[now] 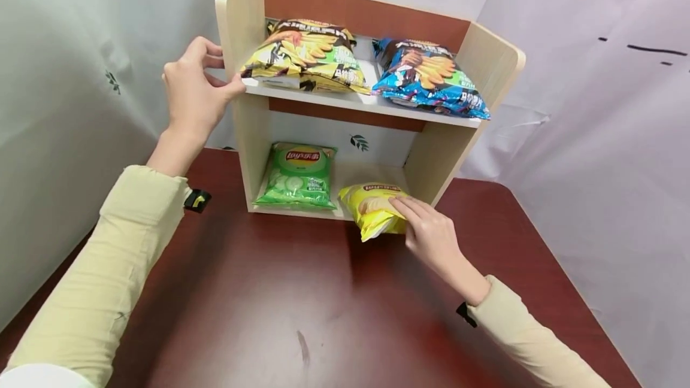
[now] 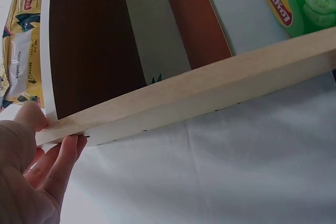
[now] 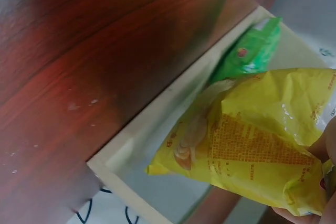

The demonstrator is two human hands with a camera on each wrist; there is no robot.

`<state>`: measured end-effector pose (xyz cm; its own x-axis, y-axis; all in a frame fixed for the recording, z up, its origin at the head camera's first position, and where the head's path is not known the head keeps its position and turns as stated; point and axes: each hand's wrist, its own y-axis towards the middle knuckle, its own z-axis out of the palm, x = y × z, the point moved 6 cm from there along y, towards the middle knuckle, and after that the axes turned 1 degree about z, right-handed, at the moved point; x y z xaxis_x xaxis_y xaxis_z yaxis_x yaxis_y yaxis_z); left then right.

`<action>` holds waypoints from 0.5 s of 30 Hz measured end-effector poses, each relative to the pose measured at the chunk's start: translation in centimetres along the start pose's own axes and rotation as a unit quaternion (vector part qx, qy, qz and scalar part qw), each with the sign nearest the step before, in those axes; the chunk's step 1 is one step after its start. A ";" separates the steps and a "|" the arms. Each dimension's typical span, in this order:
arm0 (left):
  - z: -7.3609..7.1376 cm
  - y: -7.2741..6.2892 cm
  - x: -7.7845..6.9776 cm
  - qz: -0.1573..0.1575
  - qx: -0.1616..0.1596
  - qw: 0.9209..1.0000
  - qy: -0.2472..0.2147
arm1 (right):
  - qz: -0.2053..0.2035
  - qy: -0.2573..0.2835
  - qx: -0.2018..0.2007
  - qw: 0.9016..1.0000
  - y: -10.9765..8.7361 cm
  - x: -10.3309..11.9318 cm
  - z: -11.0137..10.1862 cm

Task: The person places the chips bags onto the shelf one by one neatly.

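My left hand (image 1: 193,91) pinches the front edge of the left side panel of a small two-tier shelf (image 1: 237,23), level with its upper board. In the left wrist view the thumb lies on one face of the panel and the fingers on the other. My right hand (image 1: 435,237) grips a yellow bag of chips (image 1: 372,203) by its right end. That bag is tilted at the front of the lower tier, its near corner jutting past the shelf's front edge. The right wrist view shows the printed back of the yellow bag (image 3: 257,140).
A green Lay's bag (image 1: 299,177) leans at the lower left of the shelf. On the upper board lie a black-and-yellow chip bag (image 1: 315,55) and a blue one (image 1: 431,79). The shelf stands on a dark red table (image 1: 259,292), with white cloth (image 1: 587,154) hanging around.
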<state>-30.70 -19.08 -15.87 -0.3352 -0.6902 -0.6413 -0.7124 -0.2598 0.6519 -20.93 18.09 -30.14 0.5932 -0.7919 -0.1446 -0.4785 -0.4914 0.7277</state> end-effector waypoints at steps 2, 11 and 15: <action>0.1 -0.3 0.0 0.006 0.007 1.000 -0.001 | -0.002 -0.003 0.007 1.000 -0.6 0.0 0.7; 0.2 -0.2 -0.1 0.005 0.005 1.000 -0.002 | 0.013 -0.030 0.024 0.999 -0.9 -1.8 2.6; 0.2 -0.1 0.2 -0.003 0.005 1.000 0.005 | 0.010 -0.041 0.053 0.998 -1.1 -1.8 3.8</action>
<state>-30.80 -19.09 -16.19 -0.3248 -0.6961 -0.6402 -0.7200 -0.2570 0.6446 -23.89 18.67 -33.20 0.5304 -0.8265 -0.1883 -0.5585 -0.5078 0.6559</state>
